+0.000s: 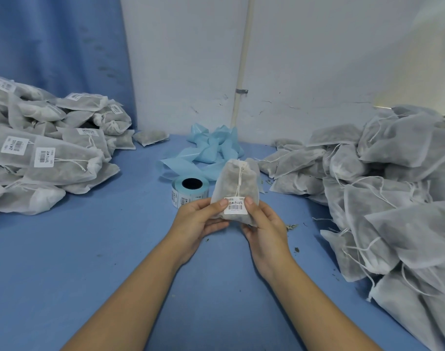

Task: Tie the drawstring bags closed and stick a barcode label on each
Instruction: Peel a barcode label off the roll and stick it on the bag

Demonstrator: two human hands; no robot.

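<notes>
Blue counter (77,262) bears labelled bags (51,153) heaped at its left edge, unlabelled bags (393,186) at its right; over its middle, fingers of my left hand (198,219) and right hand (264,224) grip a tied drawstring bag (235,181) upright, thumbs on its barcode label (236,206); label roll (188,191) sits just behind.

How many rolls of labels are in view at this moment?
1. The label roll stands on the table just beyond the left hand, beside the held bag. Others could lie hidden under the left heap or the right heap of bags.
</notes>
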